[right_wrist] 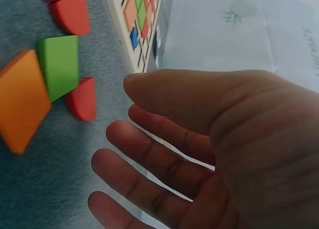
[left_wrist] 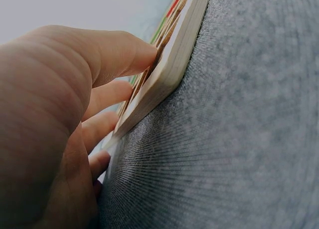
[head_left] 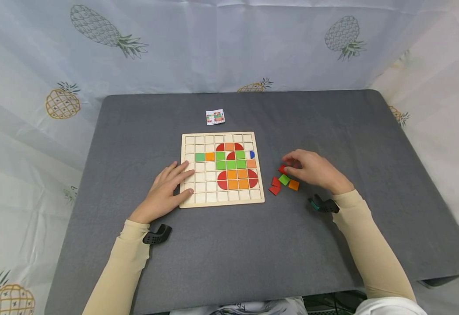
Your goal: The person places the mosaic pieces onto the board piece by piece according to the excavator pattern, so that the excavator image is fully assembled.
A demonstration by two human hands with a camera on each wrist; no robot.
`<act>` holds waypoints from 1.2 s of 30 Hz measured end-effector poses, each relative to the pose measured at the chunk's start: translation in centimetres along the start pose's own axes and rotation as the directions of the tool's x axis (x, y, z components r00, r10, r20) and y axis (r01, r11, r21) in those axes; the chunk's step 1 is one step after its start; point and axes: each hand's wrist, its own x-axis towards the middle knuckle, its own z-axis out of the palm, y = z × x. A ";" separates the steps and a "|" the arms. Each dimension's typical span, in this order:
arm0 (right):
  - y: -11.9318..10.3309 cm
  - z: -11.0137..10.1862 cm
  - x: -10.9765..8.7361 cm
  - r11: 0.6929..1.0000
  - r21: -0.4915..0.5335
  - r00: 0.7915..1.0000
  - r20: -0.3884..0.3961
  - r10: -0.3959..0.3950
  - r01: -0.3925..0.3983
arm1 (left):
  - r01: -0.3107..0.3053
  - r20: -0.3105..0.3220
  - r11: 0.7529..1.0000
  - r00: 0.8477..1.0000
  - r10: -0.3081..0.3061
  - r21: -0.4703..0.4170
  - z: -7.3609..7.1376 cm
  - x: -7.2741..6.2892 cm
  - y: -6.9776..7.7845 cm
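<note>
A wooden grid board (head_left: 221,204) lies on the table, holding several green, orange, peach and red pieces and one part-blue piece (head_left: 252,155). My left hand (head_left: 161,192) rests at the board's left edge, its fingers spread over the rim. Right of the board, my right hand (head_left: 314,168) hovers with loosely curved fingers and nothing between them. Below and beside it lie a green square (right_wrist: 59,67), an orange square (right_wrist: 25,102) and a red rounded piece (right_wrist: 82,99). Two more red pieces (head_left: 275,182) lie a little left of the green square.
A small printed card (head_left: 215,117) with a coloured pattern lies beyond the board's far edge. The grey table (head_left: 229,245) reaches back to a pineapple-print curtain (head_left: 277,48). Each wrist carries a black strap device (head_left: 157,234).
</note>
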 end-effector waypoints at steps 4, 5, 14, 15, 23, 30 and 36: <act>0.5 0.4 -0.1 1.000 -0.015 1.000 -0.017 -0.025 0.025 | 0.003 -0.001 1.000 1.000 -0.003 -0.002 0.0 0.0 0.0; 0.6 0.5 -0.1 0.999 -0.018 0.999 -0.022 -0.032 0.032 | 0.004 -0.001 1.000 1.000 -0.004 -0.002 0.0 -0.1 0.0; 0.3 1.7 0.5 0.991 -0.123 0.997 -0.061 0.039 -0.046 | 0.003 -0.005 1.000 1.000 -0.003 -0.002 0.0 -0.2 0.0; 0.2 1.9 0.6 0.988 -0.140 0.996 -0.071 0.057 -0.067 | 0.003 -0.005 1.000 1.000 -0.003 0.000 0.0 -0.2 0.0; -0.8 2.6 1.2 0.980 -0.158 0.991 -0.077 0.111 -0.122 | 0.004 -0.005 1.000 1.000 -0.003 0.004 0.0 -0.2 0.0; -0.8 2.4 1.7 0.993 -0.079 0.996 -0.042 0.080 -0.083 | -0.005 -0.006 1.000 1.000 0.005 0.003 0.0 -0.2 0.0; -1.2 2.0 2.7 0.997 0.039 0.997 -0.054 0.063 -0.061 | -0.003 -0.004 1.000 1.000 0.003 0.001 0.0 -0.2 0.0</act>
